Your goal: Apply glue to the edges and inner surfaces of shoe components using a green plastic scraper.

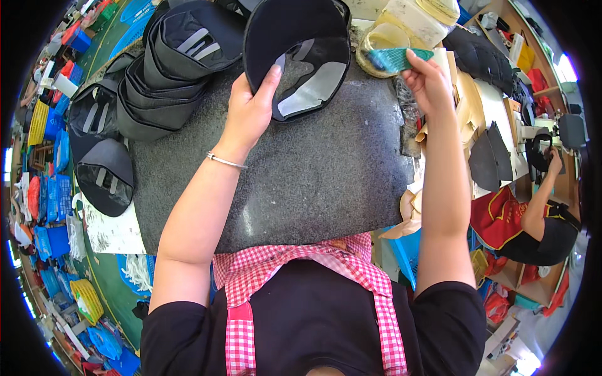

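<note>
My left hand (256, 100) grips the lower left edge of a black cap-shaped shell (295, 28), thumb on its inner side. The shell is tilted with its hollow towards me, showing pale grey patches inside. My right hand (429, 83) pinches a flat green spreader (407, 58) between thumb and fingers. The spreader's far end, bluish and blurred, lies over the mouth of a round, crusted yellowish tub (384, 39). To the left of my left hand, a nested stack of similar black shells (166, 81) leans across the table, some with pale strips inside.
A dark grey, rough work mat (313, 175) covers the table before me. A larger yellowed container (417, 22) stands behind the tub. Brown paper (467, 103) and dark cut pieces (491, 156) lie at the right. Further right a co-worker in a red vest (501, 216) sits working.
</note>
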Action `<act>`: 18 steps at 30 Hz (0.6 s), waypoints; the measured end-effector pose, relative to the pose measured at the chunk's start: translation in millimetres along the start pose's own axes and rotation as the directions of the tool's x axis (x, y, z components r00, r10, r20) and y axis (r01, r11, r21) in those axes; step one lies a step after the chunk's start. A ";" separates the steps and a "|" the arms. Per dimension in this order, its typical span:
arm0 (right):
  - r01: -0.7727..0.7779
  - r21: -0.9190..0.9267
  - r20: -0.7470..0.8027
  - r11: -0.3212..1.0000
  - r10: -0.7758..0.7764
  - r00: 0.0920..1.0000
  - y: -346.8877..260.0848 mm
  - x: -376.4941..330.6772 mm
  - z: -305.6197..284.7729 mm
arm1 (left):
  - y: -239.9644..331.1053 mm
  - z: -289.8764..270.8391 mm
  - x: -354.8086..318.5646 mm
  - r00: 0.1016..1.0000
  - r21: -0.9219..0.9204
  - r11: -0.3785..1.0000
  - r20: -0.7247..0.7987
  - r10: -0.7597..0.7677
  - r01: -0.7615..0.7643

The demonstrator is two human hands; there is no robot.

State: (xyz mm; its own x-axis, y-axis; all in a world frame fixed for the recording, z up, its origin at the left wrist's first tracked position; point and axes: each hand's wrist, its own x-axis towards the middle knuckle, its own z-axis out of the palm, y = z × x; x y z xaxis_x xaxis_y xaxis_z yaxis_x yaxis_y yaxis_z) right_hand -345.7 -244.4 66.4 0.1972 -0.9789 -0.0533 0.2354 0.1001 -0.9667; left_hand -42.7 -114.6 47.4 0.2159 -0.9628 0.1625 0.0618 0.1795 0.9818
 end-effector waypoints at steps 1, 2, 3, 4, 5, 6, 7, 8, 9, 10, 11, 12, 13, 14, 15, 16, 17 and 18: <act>-0.010 0.001 0.011 1.000 0.010 1.000 2.2 -14.1 18.8 | 0.8 0.3 -1.3 1.000 0.010 1.000 -0.008 -0.003 0.003; 0.057 -0.087 0.096 0.995 -0.049 0.994 3.8 -31.2 46.3 | 1.9 1.3 -1.9 1.000 0.019 1.000 -0.007 -0.005 0.005; 0.131 -0.170 0.178 0.977 -0.100 0.979 9.4 -42.2 70.4 | 0.1 2.0 -0.9 1.000 0.032 0.999 0.001 0.014 -0.014; 0.187 -0.335 0.191 0.924 -0.128 0.973 18.5 -45.8 89.7 | -3.5 0.5 -0.4 1.000 0.037 0.999 -0.004 0.007 -0.007; 0.271 -0.474 0.170 0.838 -0.216 0.962 29.1 -45.2 107.3 | -8.5 -0.2 0.9 0.998 0.084 0.995 -0.022 0.057 -0.055; 0.337 -0.603 0.163 0.723 -0.302 0.939 40.4 -42.5 118.0 | -11.6 -0.3 0.2 0.994 0.131 0.986 -0.037 0.107 -0.101; 0.329 -0.605 0.158 0.725 -0.296 0.942 51.0 -37.7 117.7 | -11.0 3.7 -2.5 0.995 0.130 0.987 -0.034 0.099 -0.094; 0.459 -0.725 0.197 0.514 -0.484 0.853 62.3 -31.3 116.2 | -8.6 8.4 -5.9 0.990 0.155 0.979 -0.033 0.136 -0.130; 0.538 -0.801 0.277 0.262 -0.635 0.721 66.3 -29.0 119.2 | -6.0 10.1 -10.1 0.984 0.184 0.969 -0.040 0.176 -0.166; 0.542 -0.798 0.282 0.265 -0.630 0.724 68.5 -30.0 119.8 | -4.8 11.0 -15.2 0.984 0.186 0.969 -0.048 0.172 -0.161; 0.523 -0.763 0.264 0.381 -0.556 0.789 69.5 -32.0 120.3 | -3.6 11.8 -20.6 0.984 0.232 0.959 -0.041 0.175 -0.161; 0.490 -0.720 0.253 0.491 -0.473 0.844 69.6 -35.1 122.8 | -3.5 10.4 -25.1 0.984 0.278 0.947 -0.035 0.177 -0.160; 0.492 -0.719 0.259 0.491 -0.468 0.845 69.3 -38.6 124.4 | -6.2 8.3 -28.3 0.985 0.270 0.952 -0.044 0.165 -0.147; 0.499 -0.686 0.346 0.530 -0.366 0.864 68.1 -42.8 125.0 | -12.3 5.7 -30.5 0.985 0.269 0.952 -0.051 0.163 -0.144; 0.499 -0.654 0.431 0.568 -0.262 0.863 64.5 -47.2 126.2 | -18.6 2.1 -31.8 0.982 0.232 0.959 -0.061 0.180 -0.162; 0.502 -0.653 0.436 0.567 -0.260 0.861 58.2 -51.3 126.4 | -21.2 -1.0 -32.1 0.978 0.195 0.964 -0.072 0.197 -0.180; 0.453 -0.637 0.404 0.624 -0.232 0.885 48.8 -55.4 124.8 | -21.9 -2.5 -34.5 0.977 0.194 0.964 -0.077 0.198 -0.180; 0.396 -0.620 0.366 0.677 -0.196 0.910 42.3 -58.5 118.7 | -19.1 0.7 -40.0 0.971 0.210 0.957 -0.094 0.222 -0.198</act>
State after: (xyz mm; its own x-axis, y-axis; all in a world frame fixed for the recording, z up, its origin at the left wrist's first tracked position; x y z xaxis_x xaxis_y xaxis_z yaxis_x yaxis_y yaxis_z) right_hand -234.2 -161.7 58.3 0.4816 -0.8449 0.2328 -0.3528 -0.4301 -0.8310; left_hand -53.2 -79.6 22.1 0.3151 -0.8755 0.3663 -0.1886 0.3205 0.9283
